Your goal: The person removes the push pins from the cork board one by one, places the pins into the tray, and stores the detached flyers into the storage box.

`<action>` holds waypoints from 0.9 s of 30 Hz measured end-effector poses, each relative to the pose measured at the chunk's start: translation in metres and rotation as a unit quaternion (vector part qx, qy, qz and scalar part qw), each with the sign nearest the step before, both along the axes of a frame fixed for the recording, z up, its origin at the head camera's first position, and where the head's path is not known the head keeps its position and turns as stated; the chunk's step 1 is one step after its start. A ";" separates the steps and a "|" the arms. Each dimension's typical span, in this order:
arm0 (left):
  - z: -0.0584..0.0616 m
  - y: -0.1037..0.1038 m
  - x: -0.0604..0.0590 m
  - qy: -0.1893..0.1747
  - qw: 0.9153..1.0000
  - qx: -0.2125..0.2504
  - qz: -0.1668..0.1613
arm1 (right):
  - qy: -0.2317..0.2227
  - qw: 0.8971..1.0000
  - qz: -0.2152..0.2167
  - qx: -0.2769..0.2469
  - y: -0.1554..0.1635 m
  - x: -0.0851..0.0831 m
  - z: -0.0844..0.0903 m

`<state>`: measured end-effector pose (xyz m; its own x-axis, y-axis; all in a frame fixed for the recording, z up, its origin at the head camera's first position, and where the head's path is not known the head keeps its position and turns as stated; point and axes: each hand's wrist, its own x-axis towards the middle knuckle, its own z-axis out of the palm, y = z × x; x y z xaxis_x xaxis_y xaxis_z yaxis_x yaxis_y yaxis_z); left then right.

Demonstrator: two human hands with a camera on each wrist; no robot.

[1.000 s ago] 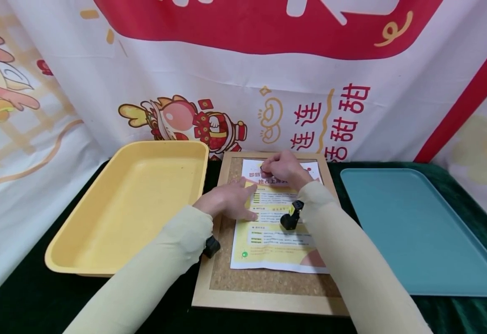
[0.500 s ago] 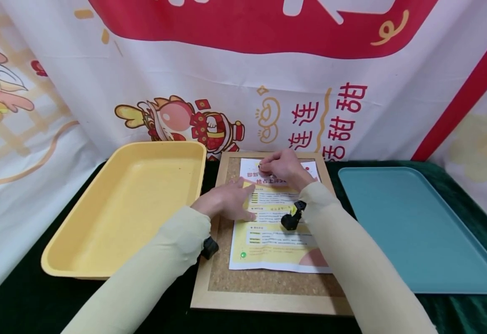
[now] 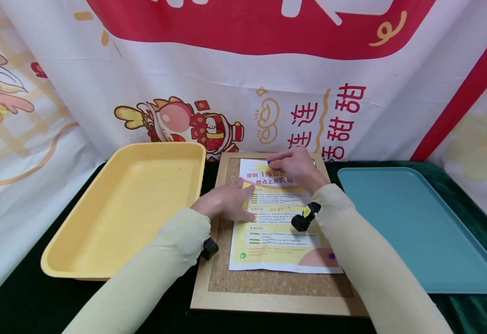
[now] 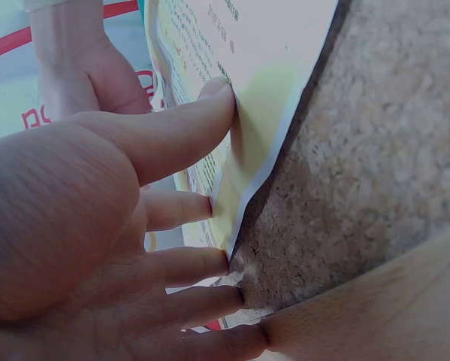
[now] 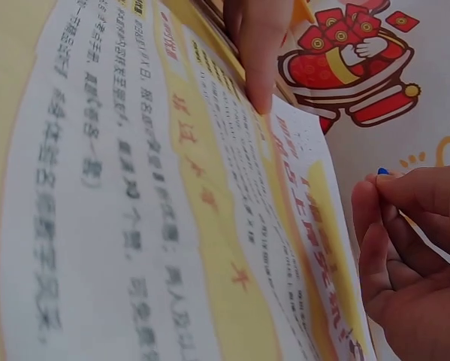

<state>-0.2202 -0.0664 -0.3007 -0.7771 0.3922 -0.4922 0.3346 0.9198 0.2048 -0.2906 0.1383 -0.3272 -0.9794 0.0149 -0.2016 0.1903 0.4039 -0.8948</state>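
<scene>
A printed yellow-and-white paper sheet (image 3: 282, 241) lies on a wood-framed cork board (image 3: 276, 284). My left hand (image 3: 229, 200) rests with spread fingers on the sheet's left edge; in the left wrist view its thumb (image 4: 187, 128) presses the paper while the other fingertips reach the edge and the frame. Over the sheet's top part, my right hand (image 3: 297, 168) pinches a small blue push pin (image 5: 383, 172) between thumb and index finger; most of the pin is hidden by the fingertips. A green push pin (image 3: 243, 255) sits in the lower left corner, a purple push pin (image 3: 332, 256) near the lower right.
A deep yellow tray (image 3: 122, 208) stands left of the board, and a shallow blue-green tray (image 3: 423, 227) lies to its right. Dark green cloth (image 3: 13, 301) covers the table. Behind everything hangs a printed white-and-red banner (image 3: 226, 69).
My right hand has shifted right and lifted from the sheet's top part, showing the blue pin at its fingertips. The purple pin has come out from behind the right sleeve. My left hand stays put.
</scene>
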 end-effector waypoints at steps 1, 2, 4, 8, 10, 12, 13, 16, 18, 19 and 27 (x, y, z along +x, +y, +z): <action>0.000 -0.001 0.000 0.001 1.000 -0.001 -0.001 | 0.004 1.000 0.000 0.001 0.001 0.000 0.001; 0.000 -0.001 0.000 0.001 1.000 -0.001 0.000 | 0.009 1.000 0.001 0.002 0.002 0.001 0.002; 0.000 -0.002 0.000 0.002 1.000 0.000 0.001 | 0.018 1.000 0.003 -0.005 0.003 0.002 0.004; 0.000 -0.003 0.000 0.004 1.000 0.003 0.000 | 0.028 1.000 0.004 -0.012 0.005 0.007 0.010; -0.001 -0.002 0.000 0.005 1.000 0.005 -0.001 | 0.033 0.999 -0.001 -0.008 0.007 0.011 0.013; -0.001 -0.001 0.001 0.004 1.000 0.008 0.000 | 0.038 0.999 -0.007 -0.003 0.009 0.014 0.015; -0.001 0.000 0.001 0.003 1.000 0.009 0.001 | 0.040 0.999 -0.011 -0.003 0.010 0.015 0.016; -0.002 0.000 0.002 0.001 1.000 0.014 0.006 | 0.045 0.999 -0.024 -0.011 0.012 0.017 0.016; -0.002 0.000 0.002 0.001 1.000 0.015 0.008 | 0.047 0.998 -0.030 -0.027 0.013 0.018 0.016; -0.002 0.000 0.002 0.001 1.000 0.014 0.009 | 0.047 0.998 -0.033 -0.033 0.014 0.018 0.016; -0.001 -0.002 0.002 0.007 1.000 0.018 0.005 | 0.037 0.995 -0.069 -0.063 0.024 0.024 0.013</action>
<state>-0.2178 -0.0681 -0.3021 -0.7882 0.4023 -0.4658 0.3289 0.9150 0.2337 -0.2662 0.1628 -0.3146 -0.9818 0.1301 -0.1387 0.1689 0.2618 -0.9502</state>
